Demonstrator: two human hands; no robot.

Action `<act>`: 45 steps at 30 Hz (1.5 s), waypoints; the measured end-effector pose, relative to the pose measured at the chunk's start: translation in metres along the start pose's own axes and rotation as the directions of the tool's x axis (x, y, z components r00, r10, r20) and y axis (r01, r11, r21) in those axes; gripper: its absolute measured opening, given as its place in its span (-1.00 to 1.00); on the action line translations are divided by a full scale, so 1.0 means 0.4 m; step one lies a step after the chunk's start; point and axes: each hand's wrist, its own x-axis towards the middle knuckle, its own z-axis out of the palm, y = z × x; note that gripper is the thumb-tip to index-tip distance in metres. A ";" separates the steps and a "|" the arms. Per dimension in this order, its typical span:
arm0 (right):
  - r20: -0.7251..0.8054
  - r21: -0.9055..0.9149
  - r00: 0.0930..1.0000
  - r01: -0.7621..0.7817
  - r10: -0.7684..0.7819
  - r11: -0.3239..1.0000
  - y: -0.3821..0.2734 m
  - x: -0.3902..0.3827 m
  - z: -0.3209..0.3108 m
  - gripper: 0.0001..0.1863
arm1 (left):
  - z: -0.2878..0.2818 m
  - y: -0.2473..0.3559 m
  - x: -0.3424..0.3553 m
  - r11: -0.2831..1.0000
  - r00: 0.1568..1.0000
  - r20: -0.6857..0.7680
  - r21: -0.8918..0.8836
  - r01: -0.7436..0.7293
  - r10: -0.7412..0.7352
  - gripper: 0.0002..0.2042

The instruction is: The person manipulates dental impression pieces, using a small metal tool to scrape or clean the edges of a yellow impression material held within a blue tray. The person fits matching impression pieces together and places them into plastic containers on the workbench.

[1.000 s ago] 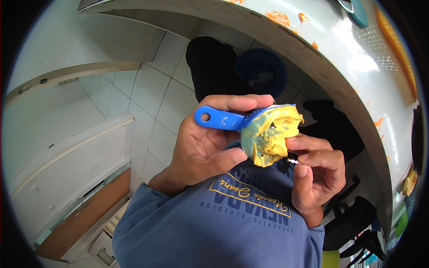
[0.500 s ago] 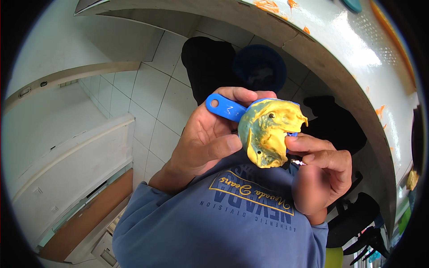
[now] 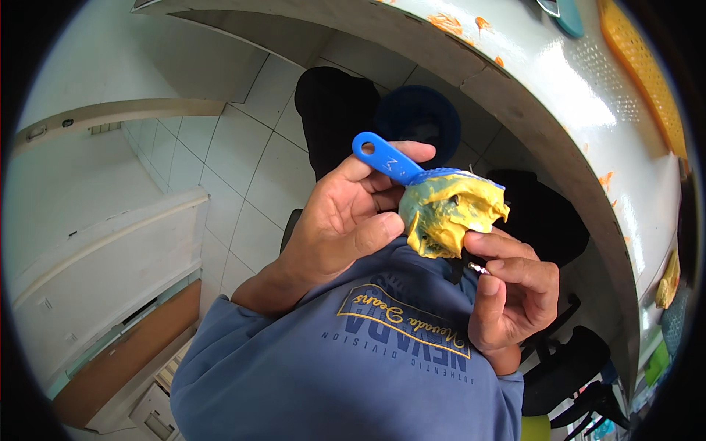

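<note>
L hand (image 3: 346,220) is closed round a blue plastic tray (image 3: 412,173) w/ a flat handle: thumb pressed up under the tray end, index finger curled over the handle top, handle tip w/ its small hole poking out up-left past the fingers. The tray sits mid-frame, held in the air close to the chest, and is packed w/ a lump of yellow putty-like material (image 3: 448,213) that bulges over the edge and hangs down w/ ragged rims. R hand (image 3: 515,290) is just right of and below that lump, fingers bent in narrow; thumb and index tip touch the lump's lower right edge and pinch a small thin metal tool (image 3: 478,267), only its shiny tip showing. Below both hands, a blue sweatshirt (image 3: 353,367) w/ a yellow-edged print fills the near part. Further out: white tiled floor (image 3: 243,184) on the left, a pale worktop (image 3: 588,95) curving along the far right w/ orange smears, and an orange mesh tray (image 3: 647,66) at its far right end.
</note>
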 end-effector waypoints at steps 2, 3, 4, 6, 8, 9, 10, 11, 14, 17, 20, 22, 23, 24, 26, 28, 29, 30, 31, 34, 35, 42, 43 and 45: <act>-0.026 0.008 1.000 -0.002 0.003 1.000 0.001 -0.002 0.003 -0.87 | 0.007 0.014 0.003 0.998 0.999 0.008 0.045 -0.045 0.044 -0.37; -0.008 0.008 1.000 0.009 -0.009 1.000 -0.002 -0.001 0.005 -0.87 | 0.008 0.020 0.004 0.993 0.997 0.021 0.097 -0.073 0.071 -0.39; -0.014 0.006 1.000 -0.004 0.004 1.000 -0.007 0.002 0.007 -0.87 | 0.004 0.024 0.005 0.991 0.995 0.018 0.093 -0.095 0.094 -0.39; -0.017 0.003 1.000 -0.020 0.020 1.000 -0.024 0.014 0.016 -0.86 | 0.000 0.041 0.009 0.977 0.983 0.071 0.121 -0.177 0.170 -0.41; 0.007 0.016 1.000 0.001 -0.002 1.000 -0.043 0.037 0.028 -0.86 | 0.009 0.070 0.005 0.966 0.974 0.071 0.125 -0.224 0.217 -0.42; 0.002 0.020 1.000 0.001 -0.001 1.000 -0.044 0.044 0.031 -0.86 | 0.012 0.080 0.008 0.963 0.970 0.080 0.130 -0.236 0.228 -0.43; -0.009 0.052 1.000 0.017 -0.016 0.999 -0.042 0.052 0.033 -0.85 | 0.015 0.088 0.013 0.953 0.962 0.085 0.138 -0.269 0.259 -0.43; 0.007 0.063 0.999 0.042 -0.042 0.997 -0.041 0.060 0.035 -0.85 | 0.020 0.098 0.015 0.945 0.957 0.092 0.153 -0.288 0.277 -0.43; -0.001 0.064 0.994 0.105 -0.105 0.992 -0.047 0.074 0.034 -0.83 | 0.030 0.117 0.014 0.922 0.939 0.112 0.181 -0.342 0.326 -0.44; -0.015 0.108 0.991 0.132 -0.131 0.985 -0.049 0.078 0.043 -0.82 | 0.036 0.125 0.007 0.905 0.927 0.105 0.202 -0.373 0.359 -0.45; -0.011 0.165 0.992 0.126 -0.126 0.978 -0.048 0.083 0.039 -0.81 | 0.044 0.127 0.009 0.913 0.932 0.103 0.190 -0.361 0.347 -0.46; 0.002 0.156 0.991 0.129 -0.131 0.979 -0.049 0.082 0.037 -0.81 | 0.051 0.130 0.002 0.926 0.957 0.029 0.245 -0.286 0.288 -0.25; 0.010 0.145 0.991 0.133 -0.136 0.981 -0.049 0.081 0.036 -0.80 | 0.050 0.129 0.000 0.926 0.957 0.028 0.247 -0.286 0.288 -0.25; 0.009 0.146 0.991 0.132 -0.135 0.980 -0.050 0.081 0.037 -0.80 | 0.049 0.127 -0.001 0.934 0.960 0.032 0.223 -0.279 0.279 -0.24; 0.017 0.153 0.988 0.149 -0.154 0.977 -0.055 0.083 0.038 -0.81 | 0.047 0.123 -0.002 0.942 0.963 0.038 0.202 -0.267 0.265 -0.23; 0.030 0.162 0.989 0.141 -0.148 0.977 -0.064 0.085 0.035 -0.81 | 0.045 0.119 -0.001 0.946 0.956 0.078 0.143 -0.291 0.283 -0.45; 0.048 0.170 0.989 0.133 -0.143 0.976 -0.067 0.084 0.032 -0.81 | 0.045 0.117 0.000 0.947 0.957 0.080 0.145 -0.288 0.279 -0.45; 0.044 0.170 0.989 0.133 -0.142 0.976 -0.068 0.083 0.031 -0.81 | 0.045 0.116 0.000 0.948 0.959 0.085 0.150 -0.282 0.272 -0.45; 0.038 0.181 0.989 0.136 -0.146 0.974 -0.070 0.082 0.031 -0.81 | 0.045 0.116 0.000 0.949 0.960 0.090 0.155 -0.276 0.265 -0.44; 0.031 0.183 0.988 0.143 -0.151 0.973 -0.070 0.079 0.031 -0.81 | 0.048 0.113 -0.003 0.950 0.961 0.086 0.152 -0.272 0.261 -0.44; 0.033 0.175 0.987 0.147 -0.155 0.974 -0.069 0.079 0.030 -0.81 | 0.052 0.115 -0.004 0.951 0.962 0.088 0.152 -0.270 0.259 -0.44; 0.006 0.131 0.986 0.164 -0.167 0.978 -0.062 0.078 0.039 -0.83 | 0.058 0.118 -0.007 0.939 0.965 0.026 0.225 -0.261 0.262 -0.22; 0.010 0.135 0.984 0.173 -0.176 0.976 -0.064 0.079 0.040 -0.83 | 0.058 0.118 -0.008 0.938 0.965 0.021 0.228 -0.261 0.263 -0.22; 0.014 0.139 0.983 0.181 -0.185 0.974 -0.070 0.081 0.038 -0.83 | 0.048 0.113 -0.007 0.937 0.956 0.071 0.191 -0.293 0.285 -0.33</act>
